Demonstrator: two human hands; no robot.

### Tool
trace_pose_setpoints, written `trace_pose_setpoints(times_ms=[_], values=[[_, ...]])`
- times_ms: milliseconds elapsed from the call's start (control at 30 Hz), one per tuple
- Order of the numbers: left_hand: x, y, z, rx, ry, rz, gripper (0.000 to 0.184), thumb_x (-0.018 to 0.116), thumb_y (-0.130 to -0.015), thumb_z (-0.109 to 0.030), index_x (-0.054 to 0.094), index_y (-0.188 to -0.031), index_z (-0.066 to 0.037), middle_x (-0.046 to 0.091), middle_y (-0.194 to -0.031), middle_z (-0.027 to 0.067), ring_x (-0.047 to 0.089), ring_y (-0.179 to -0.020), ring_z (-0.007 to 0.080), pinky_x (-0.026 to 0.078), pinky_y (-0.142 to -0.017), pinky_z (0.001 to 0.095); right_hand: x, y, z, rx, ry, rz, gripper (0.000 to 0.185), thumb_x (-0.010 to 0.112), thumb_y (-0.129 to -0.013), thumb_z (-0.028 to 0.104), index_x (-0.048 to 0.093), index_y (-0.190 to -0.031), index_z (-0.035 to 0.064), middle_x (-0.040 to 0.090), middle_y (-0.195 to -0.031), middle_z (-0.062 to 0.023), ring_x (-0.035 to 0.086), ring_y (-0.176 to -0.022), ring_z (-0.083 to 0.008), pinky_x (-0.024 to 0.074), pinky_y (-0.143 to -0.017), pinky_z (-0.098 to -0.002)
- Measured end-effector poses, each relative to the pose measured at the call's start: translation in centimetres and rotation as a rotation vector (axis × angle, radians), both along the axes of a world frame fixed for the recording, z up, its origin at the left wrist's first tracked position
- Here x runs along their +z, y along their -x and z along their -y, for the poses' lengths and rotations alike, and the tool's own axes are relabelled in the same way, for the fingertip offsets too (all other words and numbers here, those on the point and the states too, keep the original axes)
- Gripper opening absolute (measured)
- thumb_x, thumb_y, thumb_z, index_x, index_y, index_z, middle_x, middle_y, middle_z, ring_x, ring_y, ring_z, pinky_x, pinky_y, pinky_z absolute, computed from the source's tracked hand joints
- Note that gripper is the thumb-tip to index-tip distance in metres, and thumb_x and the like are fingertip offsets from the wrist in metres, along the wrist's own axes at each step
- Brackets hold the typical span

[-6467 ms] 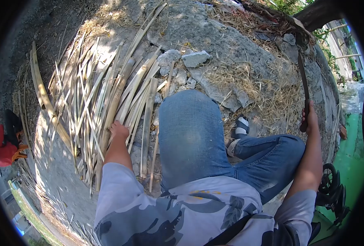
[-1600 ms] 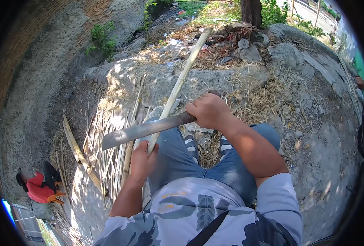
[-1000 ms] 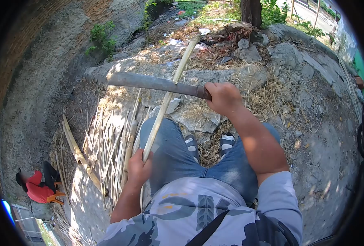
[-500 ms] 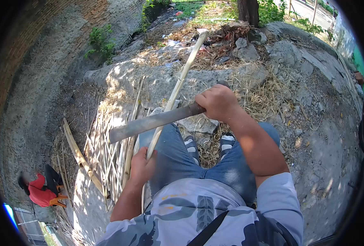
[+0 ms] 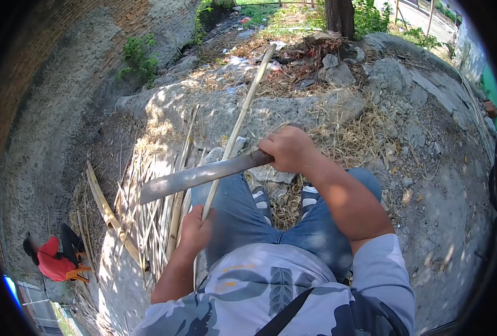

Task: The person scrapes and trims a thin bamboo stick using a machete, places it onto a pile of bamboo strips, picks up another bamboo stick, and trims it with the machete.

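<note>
gray leaf-patterned shirt (image 5: 282,280), blue jeans (image 5: 315,229), striped sandals (image 5: 262,204)

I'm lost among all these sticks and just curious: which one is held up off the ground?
The pale stick in the left hand. It alone slants up past the big knife; the other sticks lie on the ground.

Dappled sunlight falls on rocky ground (image 5: 427,224) beside a brick wall (image 5: 41,61).

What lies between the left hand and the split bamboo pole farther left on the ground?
In the head view, a heap of thin bamboo strips lies between the left hand and the split bamboo pole.
</note>
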State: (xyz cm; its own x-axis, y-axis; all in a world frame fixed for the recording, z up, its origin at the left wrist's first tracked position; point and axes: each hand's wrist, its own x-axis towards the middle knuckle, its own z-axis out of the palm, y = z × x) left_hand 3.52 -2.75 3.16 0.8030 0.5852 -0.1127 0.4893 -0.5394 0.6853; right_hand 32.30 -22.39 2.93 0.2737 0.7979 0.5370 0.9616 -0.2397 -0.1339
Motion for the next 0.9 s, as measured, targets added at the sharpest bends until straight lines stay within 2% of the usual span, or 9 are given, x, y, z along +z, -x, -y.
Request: trace_pose_setpoints(times_ms=[100,200,300,433,567,633,733,800,900], values=[[-0.4,-0.9,-0.4,0.001,0.002,-0.014,0.029,0.066,-0.101,-0.028,0.066,-0.101,0.001,0.064,-0.072,0.0098,0.059,-0.065,0.0150,0.049,-0.062,0.0358,0.0,1.2,-1.0,0.037,-0.072,0.225,0.019,0.076,-0.069,0.017,0.064,-0.083,0.0146,0.066,-0.074,-0.0050,0.067,-0.069,-0.0302,0.0521,-0.068,-0.0424],[-0.3,1.0,-1.9,-0.019,-0.037,-0.015,0.028,0.066,-0.101,-0.027,0.065,-0.098,0.001,0.062,-0.069,0.0089,0.057,-0.063,0.0146,0.047,-0.060,0.0371,-0.9,-3.5,1.3,-0.201,-0.104,0.072,0.020,0.077,-0.072,0.017,0.065,-0.087,0.0143,0.067,-0.077,-0.0059,0.069,-0.074,-0.0312,0.0536,-0.070,-0.0452],[1.1,2.0,-3.0,-0.046,-0.030,-0.024,0.026,0.066,-0.101,-0.025,0.065,-0.095,0.001,0.058,-0.063,0.0088,0.053,-0.058,0.0143,0.043,-0.056,0.0368,0.2,-5.2,3.4,-0.450,-0.009,-0.078,0.021,0.078,-0.075,0.019,0.066,-0.092,0.0138,0.069,-0.081,-0.0073,0.070,-0.079,-0.0325,0.0550,-0.074,-0.0477],[-0.4,2.4,-3.3,-0.074,-0.149,0.032,0.025,0.065,-0.101,-0.023,0.064,-0.093,0.001,0.055,-0.060,0.0107,0.051,-0.057,0.0150,0.041,-0.055,0.0368,0.6,-3.7,2.5,-0.418,-0.038,-0.088,0.020,0.077,-0.077,0.019,0.067,-0.093,0.0130,0.072,-0.082,-0.0091,0.072,-0.081,-0.0344,0.0560,-0.076,-0.0490],[-2.2,3.0,-2.8,-0.037,0.047,0.046,0.023,0.063,-0.102,-0.022,0.063,-0.098,0.000,0.062,-0.070,0.0105,0.054,-0.062,0.0142,0.044,-0.058,0.0352,0.4,-3.0,2.2,-0.379,-0.052,-0.151,0.025,0.079,-0.077,0.022,0.068,-0.098,0.0135,0.071,-0.083,-0.0122,0.071,-0.080,-0.0372,0.0561,-0.073,-0.0506],[-1.4,2.6,-1.7,-0.017,0.094,0.022,0.023,0.062,-0.102,-0.023,0.065,-0.101,0.000,0.065,-0.075,0.0099,0.057,-0.066,0.0131,0.046,-0.061,0.0342,0.9,-3.1,2.0,-0.362,-0.061,-0.169,0.025,0.079,-0.077,0.022,0.068,-0.098,0.0133,0.071,-0.082,-0.0129,0.071,-0.080,-0.0379,0.0559,-0.073,-0.0511],[-1.1,2.4,-1.3,-0.030,0.014,-0.023,0.026,0.060,-0.103,-0.025,0.067,-0.105,0.000,0.068,-0.078,0.0107,0.061,-0.072,0.0139,0.050,-0.066,0.0342,0.8,-3.1,2.1,-0.299,-0.075,-0.281,0.024,0.079,-0.078,0.021,0.068,-0.097,0.0128,0.071,-0.081,-0.0132,0.071,-0.081,-0.0380,0.0553,-0.073,-0.0516],[-1.3,2.3,-1.6,-0.051,-0.016,-0.060,0.028,0.060,-0.103,-0.026,0.067,-0.108,0.000,0.069,-0.080,0.0121,0.063,-0.073,0.0159,0.051,-0.068,0.0351,-0.2,-3.4,2.2,-0.187,-0.101,-0.444,0.023,0.078,-0.078,0.021,0.067,-0.097,0.0125,0.071,-0.081,-0.0133,0.071,-0.082,-0.0378,0.0550,-0.072,-0.0517],[-0.9,2.1,-1.1,-0.060,0.042,-0.042,0.029,0.060,-0.103,-0.028,0.067,-0.108,0.000,0.069,-0.080,0.0150,0.064,-0.073,0.0209,0.051,-0.069,0.0375,0.5,-3.0,2.6,-0.283,-0.029,-0.325,0.022,0.078,-0.077,0.020,0.067,-0.095,0.0123,0.070,-0.079,-0.0121,0.070,-0.081,-0.0369,0.0548,-0.072,-0.0507]])
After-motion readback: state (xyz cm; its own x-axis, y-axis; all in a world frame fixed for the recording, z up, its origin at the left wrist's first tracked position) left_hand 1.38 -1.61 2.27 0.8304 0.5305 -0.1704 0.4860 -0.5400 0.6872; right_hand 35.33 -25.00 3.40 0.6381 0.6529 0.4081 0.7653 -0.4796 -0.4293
